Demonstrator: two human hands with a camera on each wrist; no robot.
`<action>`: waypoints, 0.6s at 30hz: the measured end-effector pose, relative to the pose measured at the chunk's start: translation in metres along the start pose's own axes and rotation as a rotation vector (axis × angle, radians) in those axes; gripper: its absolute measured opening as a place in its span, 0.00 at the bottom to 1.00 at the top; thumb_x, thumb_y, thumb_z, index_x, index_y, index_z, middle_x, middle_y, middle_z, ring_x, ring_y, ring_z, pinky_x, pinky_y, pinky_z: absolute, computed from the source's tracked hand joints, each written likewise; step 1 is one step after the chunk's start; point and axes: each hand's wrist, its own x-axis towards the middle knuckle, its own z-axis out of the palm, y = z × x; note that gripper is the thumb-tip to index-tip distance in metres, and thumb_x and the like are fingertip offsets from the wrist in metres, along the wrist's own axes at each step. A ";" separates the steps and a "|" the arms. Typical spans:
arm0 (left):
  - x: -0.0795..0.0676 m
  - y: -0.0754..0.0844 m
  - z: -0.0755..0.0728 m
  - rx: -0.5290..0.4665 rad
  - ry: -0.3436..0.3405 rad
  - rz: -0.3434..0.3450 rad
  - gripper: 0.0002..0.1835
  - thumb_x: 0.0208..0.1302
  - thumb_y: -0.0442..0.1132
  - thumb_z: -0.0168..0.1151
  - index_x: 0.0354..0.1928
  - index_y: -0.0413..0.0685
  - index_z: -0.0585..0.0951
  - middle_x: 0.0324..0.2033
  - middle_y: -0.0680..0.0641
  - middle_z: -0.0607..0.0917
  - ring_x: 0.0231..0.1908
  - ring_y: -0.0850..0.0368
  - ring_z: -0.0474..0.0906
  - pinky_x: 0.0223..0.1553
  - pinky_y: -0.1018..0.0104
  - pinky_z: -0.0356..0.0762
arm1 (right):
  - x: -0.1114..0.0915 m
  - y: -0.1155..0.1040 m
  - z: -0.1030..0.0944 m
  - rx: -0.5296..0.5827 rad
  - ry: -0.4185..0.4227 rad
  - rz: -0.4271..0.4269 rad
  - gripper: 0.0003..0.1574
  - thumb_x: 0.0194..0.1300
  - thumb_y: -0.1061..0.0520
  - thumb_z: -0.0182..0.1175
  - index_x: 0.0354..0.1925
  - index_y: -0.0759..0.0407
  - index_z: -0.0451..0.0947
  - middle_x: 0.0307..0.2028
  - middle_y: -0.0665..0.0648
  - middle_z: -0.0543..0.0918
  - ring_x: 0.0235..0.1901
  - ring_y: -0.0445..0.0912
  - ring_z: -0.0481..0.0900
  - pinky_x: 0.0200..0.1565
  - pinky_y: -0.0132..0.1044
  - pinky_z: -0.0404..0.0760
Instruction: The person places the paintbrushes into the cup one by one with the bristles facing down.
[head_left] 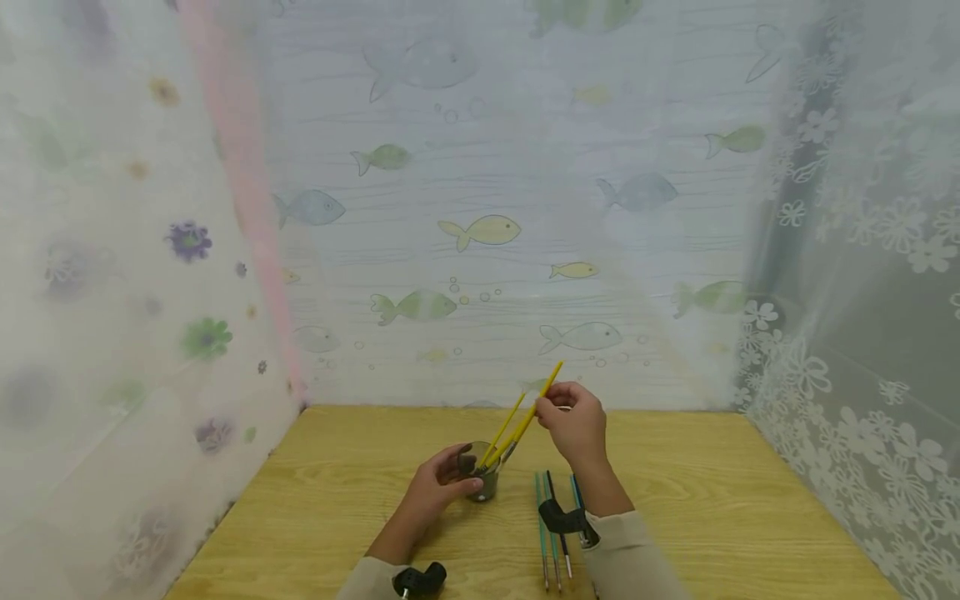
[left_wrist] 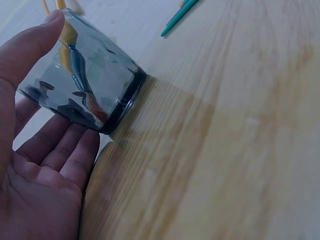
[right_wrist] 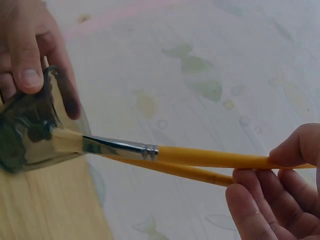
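Note:
My left hand holds a smoky glass cup, its thumb on the near side and its fingers round the far side. Inside the glass stands a yellow-handled paintbrush, its dark ferrule and brown bristles showing through the wall. My right hand pinches another yellow paintbrush by the handle between thumb and fingers. This brush slants down toward the left, its pale bristles at the mouth of the glass. The first brush's handle leans out below it in the right wrist view.
Several thin brushes with teal and dark blue handles lie on the wooden table, partly under the right wrist. Sheer curtains with fish and flowers hang behind and beside the table. Black wrist mounts sit at both sleeves.

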 end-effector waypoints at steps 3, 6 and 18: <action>0.000 0.000 -0.001 -0.002 -0.004 0.005 0.39 0.70 0.43 0.69 0.79 0.46 0.64 0.69 0.35 0.75 0.70 0.39 0.73 0.66 0.54 0.76 | 0.000 -0.002 0.001 0.007 0.029 -0.012 0.08 0.64 0.60 0.66 0.43 0.60 0.83 0.39 0.60 0.87 0.34 0.47 0.90 0.38 0.37 0.89; 0.000 0.000 0.000 0.006 0.000 0.008 0.39 0.70 0.43 0.70 0.78 0.47 0.64 0.69 0.35 0.75 0.70 0.40 0.73 0.67 0.53 0.75 | 0.001 -0.005 0.000 0.026 0.052 -0.025 0.08 0.64 0.60 0.66 0.42 0.60 0.83 0.39 0.61 0.87 0.36 0.53 0.90 0.38 0.35 0.89; 0.002 -0.001 -0.001 0.016 0.009 0.010 0.40 0.68 0.45 0.71 0.78 0.46 0.65 0.69 0.35 0.76 0.69 0.40 0.74 0.67 0.53 0.75 | -0.007 0.008 0.012 0.029 0.033 -0.013 0.08 0.66 0.60 0.68 0.43 0.60 0.83 0.40 0.61 0.86 0.38 0.52 0.91 0.39 0.35 0.89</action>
